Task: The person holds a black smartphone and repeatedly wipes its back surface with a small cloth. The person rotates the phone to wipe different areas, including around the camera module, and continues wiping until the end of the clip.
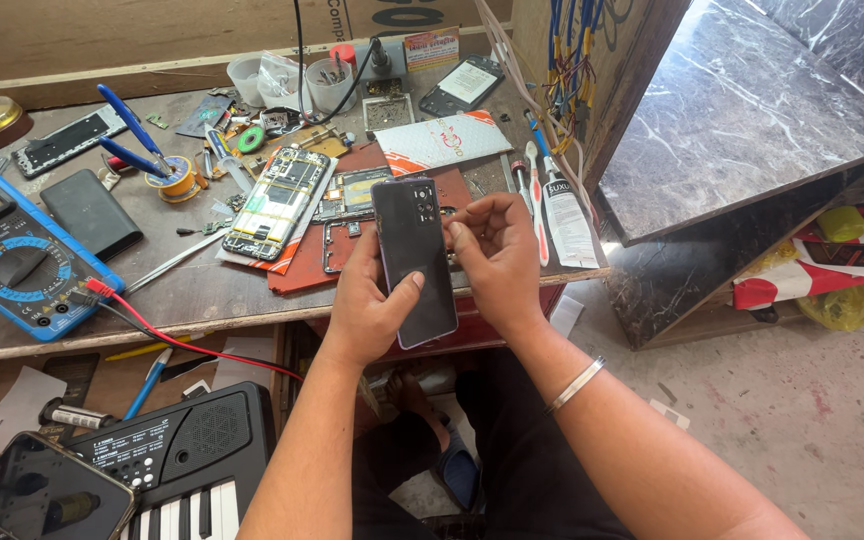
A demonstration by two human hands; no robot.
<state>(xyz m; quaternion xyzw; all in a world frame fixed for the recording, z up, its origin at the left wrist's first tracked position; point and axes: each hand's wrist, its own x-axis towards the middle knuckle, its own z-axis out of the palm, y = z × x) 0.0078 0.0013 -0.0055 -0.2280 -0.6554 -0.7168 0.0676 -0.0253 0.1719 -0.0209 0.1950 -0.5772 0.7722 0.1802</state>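
Phone: dark, back side up, held over the front edge of the workbench.
Left hand: cradles the phone from below; thumb clamped on its back.
Right hand: fingers curled together, pinching the phone's right edge.
Opened phone: lies behind the hands.
Multimeter: blue, far left.

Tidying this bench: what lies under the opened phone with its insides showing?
The opened phone rests on white paper and the reddish mat. Whatever lies directly beneath it is covered.
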